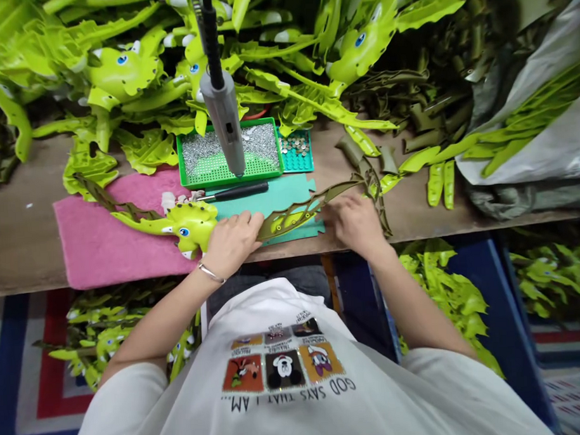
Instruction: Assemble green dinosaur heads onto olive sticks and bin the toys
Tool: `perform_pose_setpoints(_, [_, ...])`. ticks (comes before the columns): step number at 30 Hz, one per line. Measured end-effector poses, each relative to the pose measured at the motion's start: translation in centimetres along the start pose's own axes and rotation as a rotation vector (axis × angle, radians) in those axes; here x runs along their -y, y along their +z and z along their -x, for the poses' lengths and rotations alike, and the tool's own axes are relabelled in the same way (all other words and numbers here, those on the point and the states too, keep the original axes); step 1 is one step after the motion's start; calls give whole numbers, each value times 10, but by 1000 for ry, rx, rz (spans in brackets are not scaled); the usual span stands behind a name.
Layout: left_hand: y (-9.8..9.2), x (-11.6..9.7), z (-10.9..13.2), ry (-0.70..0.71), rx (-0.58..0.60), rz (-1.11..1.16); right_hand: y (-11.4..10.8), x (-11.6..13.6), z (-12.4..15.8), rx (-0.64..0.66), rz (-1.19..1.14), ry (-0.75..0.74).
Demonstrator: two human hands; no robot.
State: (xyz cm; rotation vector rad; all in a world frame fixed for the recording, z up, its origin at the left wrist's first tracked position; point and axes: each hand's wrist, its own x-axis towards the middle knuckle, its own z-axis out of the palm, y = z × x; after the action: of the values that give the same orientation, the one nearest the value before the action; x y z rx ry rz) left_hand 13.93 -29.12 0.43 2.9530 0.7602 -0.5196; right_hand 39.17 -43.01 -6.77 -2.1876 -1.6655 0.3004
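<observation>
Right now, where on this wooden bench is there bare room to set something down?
Bare brown wood lies left of the pink towel, and behind the right hand, between the teal sheet and olive-green strips. Crowded: behind the green plastic tray, heaped with lime-green dinosaur pieces.

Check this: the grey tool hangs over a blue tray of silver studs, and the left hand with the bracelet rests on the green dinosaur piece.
One thing is wrong: the tray is green, not blue, as the head view shows. The rest stands: the grey tool hangs over its silver studs, and the left hand with the bracelet rests on the green dinosaur piece.
</observation>
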Motion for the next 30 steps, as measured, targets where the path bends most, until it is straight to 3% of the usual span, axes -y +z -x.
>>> perform_pose_setpoints(2, [-4, -2, 6, 1, 36, -4, -11, -23, 2, -85, 304, 78])
perform_pose_setpoints(5, [-2, -3, 11, -18, 71, -1, -15, -46, 5, -128, 478, 167])
perform_pose_setpoints(10, [19, 6, 12, -40, 49, 26, -13, -63, 3, -251, 358, 333])
perform_pose_setpoints(14, [30, 12, 9, -35, 10, 46, -9, -49, -13, -334, 191, 286])
perform_pose_setpoints(17, [32, 14, 7, -35, -7, 71, -4, -35, -25, -268, 73, 245])
perform_pose_setpoints(19, [33, 16, 8, -28, -9, 89, -4, -34, -27, -203, 114, 233])
perform_pose_setpoints(23, [33, 19, 8, -16, -24, 139, -12, -56, -15, -138, 370, 206])
perform_pose_setpoints(26, [30, 20, 5, -36, 11, 206, -23, -71, -8, -99, 386, 213])
perform_pose_setpoints(28, [25, 21, 1, -69, 74, 269, -31, -65, -8, -206, 278, 206])
perform_pose_setpoints(30, [21, 26, -4, -88, 149, 360, -39, -44, -12, -414, 4, 169])
